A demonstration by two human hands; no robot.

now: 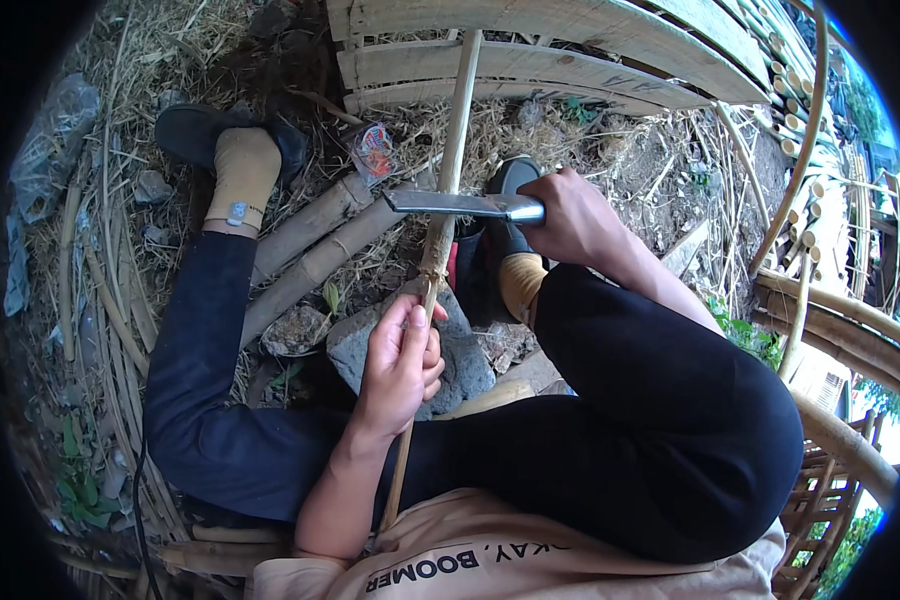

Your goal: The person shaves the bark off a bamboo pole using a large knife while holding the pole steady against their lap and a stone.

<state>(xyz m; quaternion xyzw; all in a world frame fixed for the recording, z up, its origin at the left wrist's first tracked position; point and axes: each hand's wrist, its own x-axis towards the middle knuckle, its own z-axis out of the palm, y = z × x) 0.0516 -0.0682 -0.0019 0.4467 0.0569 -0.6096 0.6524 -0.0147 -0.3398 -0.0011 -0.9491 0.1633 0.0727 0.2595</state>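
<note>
The bamboo stick (448,170) runs lengthwise away from the person. The left hand (402,360) is wrapped round its near part. The right hand (570,220) grips a knife (460,204) whose blade lies crosswise, apparently touching the stick just beyond.

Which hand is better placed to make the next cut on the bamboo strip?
Right. The right hand grips the knife, its blade lying across the bamboo strip; the left hand holds the strip lower down.

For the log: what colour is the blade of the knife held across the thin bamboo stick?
Grey, bare metal blade, seen in the head view, gripped by the right hand.
</note>
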